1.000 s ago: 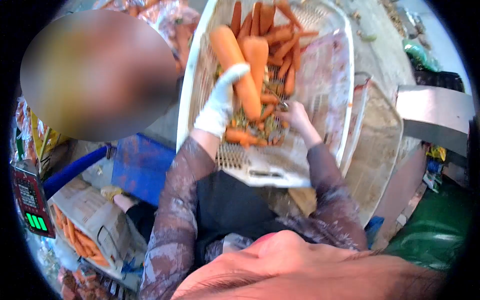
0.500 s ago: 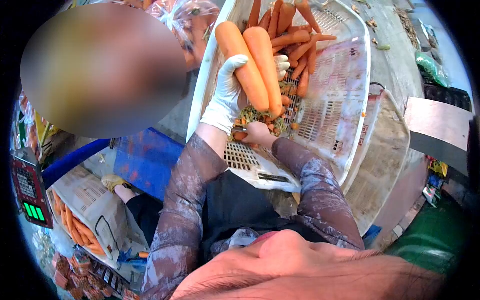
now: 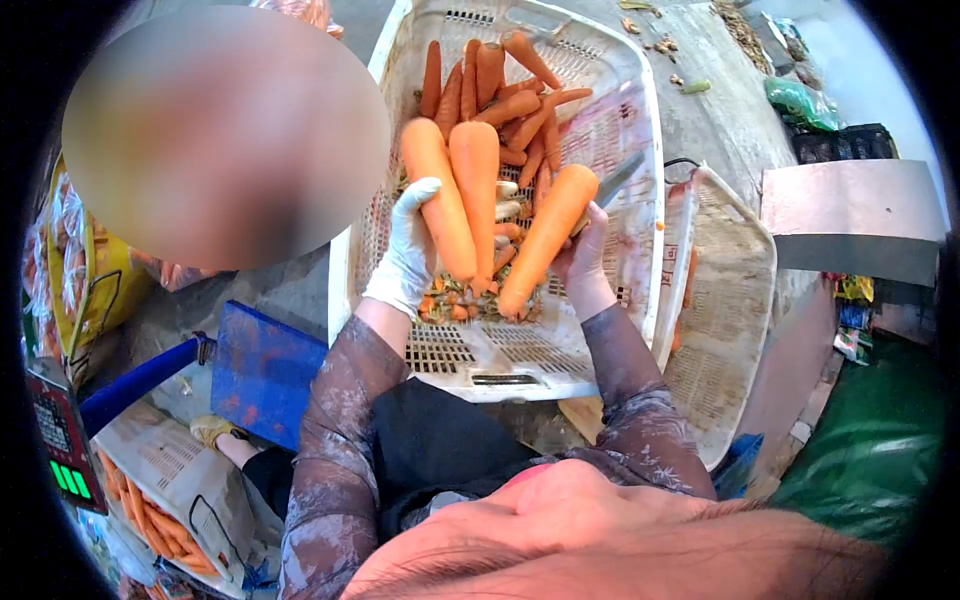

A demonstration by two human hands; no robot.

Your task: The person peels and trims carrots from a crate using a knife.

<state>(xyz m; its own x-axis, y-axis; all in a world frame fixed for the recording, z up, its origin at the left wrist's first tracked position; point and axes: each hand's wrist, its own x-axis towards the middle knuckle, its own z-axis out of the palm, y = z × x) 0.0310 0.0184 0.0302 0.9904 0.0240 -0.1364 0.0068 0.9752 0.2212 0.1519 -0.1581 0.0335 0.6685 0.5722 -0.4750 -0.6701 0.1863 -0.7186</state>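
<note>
My left hand (image 3: 408, 245), in a white glove, is closed round two large carrots (image 3: 435, 195) held side by side over a white slotted crate (image 3: 455, 352). My bare right hand (image 3: 585, 250) holds a knife (image 3: 622, 175), its blade pointing up and right, and also a large carrot (image 3: 552, 235) slanting down to the left. Several darker carrots (image 3: 490, 80) lie in the far part of the crate. Cut carrot ends and green scraps (image 3: 455, 308) lie below my hands.
A second crate (image 3: 725, 330) stands at the right. At the left are a blue platform (image 3: 262, 375), a scale display (image 3: 65, 440) and a crate of carrots (image 3: 160, 525). Green plastic (image 3: 860, 440) lies at the lower right.
My right hand has moved from below the left hand to the right side, now with a carrot alongside the knife. My left hand still holds two carrots. The view has shifted.
</note>
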